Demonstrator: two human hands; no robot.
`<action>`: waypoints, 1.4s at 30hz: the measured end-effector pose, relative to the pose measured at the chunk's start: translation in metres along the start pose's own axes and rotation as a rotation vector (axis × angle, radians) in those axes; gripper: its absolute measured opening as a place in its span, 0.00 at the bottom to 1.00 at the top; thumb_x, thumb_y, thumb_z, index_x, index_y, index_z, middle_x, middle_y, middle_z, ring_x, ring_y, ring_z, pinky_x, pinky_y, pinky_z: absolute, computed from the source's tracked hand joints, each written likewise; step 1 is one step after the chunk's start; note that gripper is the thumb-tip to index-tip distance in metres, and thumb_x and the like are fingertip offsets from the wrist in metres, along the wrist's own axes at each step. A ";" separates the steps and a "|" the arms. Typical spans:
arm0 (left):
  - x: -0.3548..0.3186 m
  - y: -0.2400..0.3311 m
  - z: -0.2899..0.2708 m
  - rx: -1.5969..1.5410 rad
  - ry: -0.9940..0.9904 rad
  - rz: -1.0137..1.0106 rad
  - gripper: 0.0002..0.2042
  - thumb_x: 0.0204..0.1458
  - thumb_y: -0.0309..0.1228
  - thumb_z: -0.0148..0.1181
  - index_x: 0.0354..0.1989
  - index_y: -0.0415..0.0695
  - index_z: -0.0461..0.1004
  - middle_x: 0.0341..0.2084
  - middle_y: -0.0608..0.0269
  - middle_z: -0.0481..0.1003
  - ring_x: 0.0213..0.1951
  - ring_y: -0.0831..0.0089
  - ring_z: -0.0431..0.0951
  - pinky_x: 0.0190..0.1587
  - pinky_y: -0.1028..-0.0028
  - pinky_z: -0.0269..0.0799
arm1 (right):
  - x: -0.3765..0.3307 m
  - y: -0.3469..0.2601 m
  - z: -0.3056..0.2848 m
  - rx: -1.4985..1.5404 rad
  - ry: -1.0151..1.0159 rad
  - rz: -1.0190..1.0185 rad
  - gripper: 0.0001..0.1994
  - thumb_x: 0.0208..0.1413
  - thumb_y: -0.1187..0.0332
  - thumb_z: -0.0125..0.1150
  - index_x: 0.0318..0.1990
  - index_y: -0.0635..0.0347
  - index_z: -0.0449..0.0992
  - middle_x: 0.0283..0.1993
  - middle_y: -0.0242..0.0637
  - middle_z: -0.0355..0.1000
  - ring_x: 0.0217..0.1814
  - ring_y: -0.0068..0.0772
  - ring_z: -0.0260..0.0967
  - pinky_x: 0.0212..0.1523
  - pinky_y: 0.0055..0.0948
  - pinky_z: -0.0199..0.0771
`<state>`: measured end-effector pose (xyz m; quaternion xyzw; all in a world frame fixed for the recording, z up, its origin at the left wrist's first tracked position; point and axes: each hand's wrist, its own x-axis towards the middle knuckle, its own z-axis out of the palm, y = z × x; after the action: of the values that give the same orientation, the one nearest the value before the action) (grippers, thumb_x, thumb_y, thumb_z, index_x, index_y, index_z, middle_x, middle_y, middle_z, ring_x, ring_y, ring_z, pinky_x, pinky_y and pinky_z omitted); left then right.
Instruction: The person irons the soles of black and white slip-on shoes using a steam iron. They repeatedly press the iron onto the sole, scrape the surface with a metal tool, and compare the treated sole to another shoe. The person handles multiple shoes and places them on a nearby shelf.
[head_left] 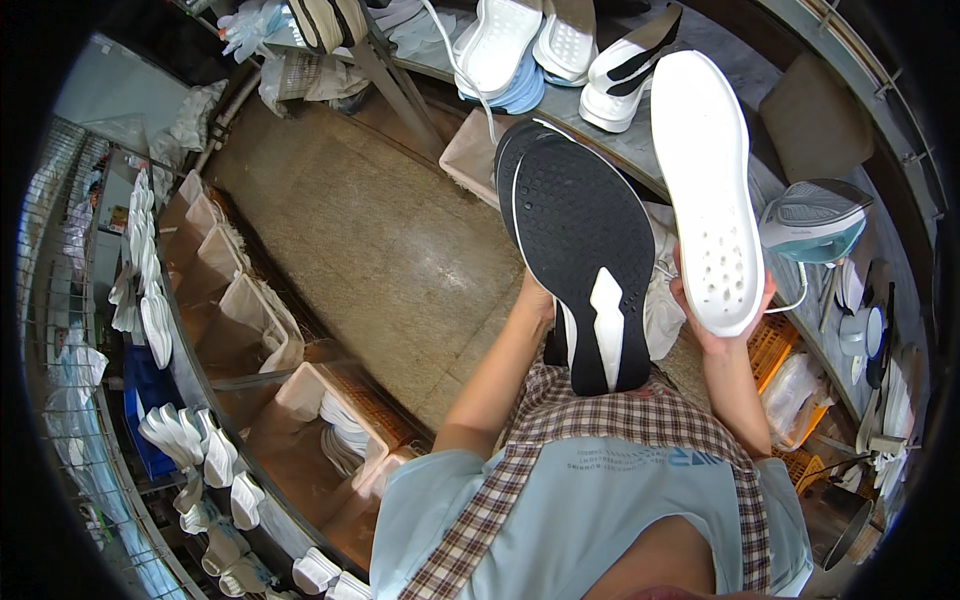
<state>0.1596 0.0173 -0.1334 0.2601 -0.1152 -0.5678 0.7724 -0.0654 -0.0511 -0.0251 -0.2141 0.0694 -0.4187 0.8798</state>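
My left hand (pixel 540 298) is closed on the edge of a black shoe sole (pixel 580 230) with a white heel inset. The sole stands tilted, its tread side facing me, and a second dark edge shows behind its toe; most of my left fingers are hidden by it. In my right hand (pixel 712 338) is a white foam midsole (pixel 705 170), gripped around the heel end, where small dimples show. Its toe points away from me over the bench. The two pieces are held side by side and apart.
On the far bench (pixel 630 150) stand stacked white soles (pixel 500 50), a black-and-white sole (pixel 625 75) and a teal iron (pixel 818 222) at the right. Cloth-lined bins (pixel 330 385) run along the left, beside a rack of white soles (pixel 155 300). An orange crate (pixel 770 350) sits by my right arm.
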 end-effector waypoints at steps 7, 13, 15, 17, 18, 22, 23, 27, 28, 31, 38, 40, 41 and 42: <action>-0.006 0.008 -0.001 -0.020 0.012 -0.017 0.28 0.47 0.36 0.63 0.56 0.38 0.63 0.48 0.55 0.71 0.44 0.65 0.75 0.45 0.66 0.74 | 0.021 0.000 -0.010 0.091 0.260 0.011 0.32 0.46 0.45 0.47 0.59 0.49 0.63 0.59 0.43 0.63 0.58 0.52 0.60 0.41 0.44 0.68; -0.011 0.015 0.006 -0.040 0.037 0.012 0.25 0.50 0.30 0.60 0.56 0.38 0.63 0.48 0.54 0.71 0.44 0.65 0.75 0.44 0.66 0.74 | 0.042 -0.002 -0.027 0.153 0.391 0.015 0.31 0.46 0.47 0.45 0.58 0.49 0.63 0.58 0.41 0.62 0.59 0.50 0.59 0.44 0.44 0.66; -0.012 0.018 0.007 -0.044 -0.015 0.039 0.25 0.50 0.30 0.60 0.56 0.38 0.63 0.48 0.54 0.71 0.44 0.65 0.75 0.44 0.66 0.74 | 0.049 -0.001 -0.038 0.209 0.346 0.034 0.30 0.48 0.47 0.43 0.58 0.50 0.63 0.59 0.41 0.61 0.60 0.49 0.58 0.44 0.42 0.67; -0.012 0.020 0.008 -0.031 -0.028 0.050 0.25 0.50 0.30 0.60 0.56 0.39 0.62 0.48 0.55 0.71 0.44 0.65 0.74 0.45 0.66 0.74 | 0.058 -0.002 -0.050 0.221 0.321 0.030 0.29 0.50 0.48 0.42 0.58 0.51 0.62 0.59 0.42 0.60 0.61 0.49 0.56 0.45 0.41 0.67; -0.012 0.021 0.008 -0.016 -0.014 0.050 0.25 0.50 0.31 0.60 0.57 0.39 0.62 0.48 0.55 0.71 0.44 0.65 0.74 0.45 0.66 0.74 | 0.063 -0.002 -0.056 0.238 0.285 0.038 0.28 0.52 0.49 0.41 0.59 0.52 0.62 0.59 0.43 0.60 0.62 0.50 0.55 0.46 0.41 0.67; -0.015 0.024 0.006 0.092 0.069 0.030 0.26 0.49 0.33 0.61 0.57 0.39 0.62 0.48 0.56 0.71 0.46 0.66 0.74 0.47 0.67 0.73 | 0.087 -0.010 -0.076 0.254 0.320 0.063 0.26 0.56 0.51 0.41 0.58 0.54 0.62 0.60 0.43 0.59 0.63 0.55 0.53 0.50 0.45 0.69; -0.016 0.024 0.006 0.096 0.061 0.037 0.27 0.49 0.34 0.61 0.57 0.39 0.62 0.48 0.56 0.71 0.46 0.67 0.73 0.47 0.68 0.73 | 0.090 -0.012 -0.078 0.209 0.300 0.069 0.25 0.59 0.52 0.40 0.59 0.57 0.61 0.61 0.46 0.59 0.63 0.58 0.53 0.53 0.48 0.68; -0.017 0.022 0.005 0.104 0.058 0.054 0.27 0.49 0.37 0.62 0.56 0.39 0.62 0.49 0.57 0.70 0.47 0.67 0.73 0.48 0.69 0.72 | 0.104 -0.020 -0.081 -0.002 0.504 0.076 0.25 0.62 0.54 0.33 0.59 0.61 0.60 0.60 0.50 0.59 0.61 0.61 0.56 0.53 0.46 0.69; -0.017 0.022 0.004 0.103 0.058 0.056 0.27 0.49 0.37 0.62 0.56 0.39 0.62 0.49 0.57 0.70 0.47 0.67 0.73 0.48 0.69 0.72 | 0.104 -0.021 -0.081 -0.005 0.540 0.094 0.26 0.62 0.53 0.32 0.59 0.62 0.60 0.60 0.50 0.59 0.61 0.61 0.57 0.53 0.45 0.70; -0.017 0.022 0.003 0.078 0.074 0.040 0.28 0.49 0.38 0.62 0.56 0.39 0.62 0.49 0.57 0.70 0.46 0.67 0.73 0.47 0.68 0.72 | 0.103 -0.023 -0.079 -0.007 0.527 0.193 0.28 0.62 0.50 0.30 0.59 0.63 0.59 0.60 0.52 0.58 0.60 0.59 0.59 0.52 0.43 0.71; -0.019 0.022 0.004 0.104 0.089 0.012 0.28 0.48 0.39 0.63 0.55 0.39 0.64 0.47 0.56 0.72 0.45 0.66 0.74 0.46 0.68 0.74 | 0.085 -0.016 -0.074 -0.048 0.497 0.281 0.38 0.60 0.40 0.26 0.61 0.69 0.51 0.59 0.54 0.59 0.59 0.56 0.60 0.52 0.38 0.73; -0.017 0.021 0.002 0.093 0.063 0.000 0.28 0.48 0.39 0.63 0.55 0.39 0.64 0.46 0.56 0.72 0.45 0.66 0.74 0.46 0.67 0.74 | 0.079 -0.014 -0.074 -0.037 0.504 0.291 0.39 0.59 0.39 0.27 0.61 0.72 0.49 0.58 0.55 0.59 0.59 0.55 0.60 0.52 0.37 0.72; -0.018 0.019 0.001 0.076 0.050 0.014 0.28 0.47 0.40 0.63 0.54 0.38 0.64 0.47 0.55 0.72 0.44 0.66 0.75 0.45 0.67 0.75 | 0.075 -0.014 -0.073 -0.014 0.504 0.293 0.40 0.59 0.39 0.27 0.61 0.74 0.48 0.58 0.56 0.59 0.59 0.53 0.60 0.53 0.36 0.72; -0.017 0.018 -0.002 0.080 0.059 0.007 0.28 0.47 0.40 0.63 0.54 0.38 0.64 0.46 0.55 0.72 0.44 0.65 0.75 0.45 0.67 0.75 | 0.072 -0.013 -0.072 0.012 0.523 0.303 0.40 0.59 0.39 0.28 0.61 0.75 0.47 0.58 0.57 0.59 0.60 0.52 0.60 0.54 0.36 0.71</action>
<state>0.1697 0.0377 -0.1232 0.3069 -0.1160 -0.5520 0.7666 -0.0503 -0.1360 -0.0798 -0.0810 0.3223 -0.3238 0.8858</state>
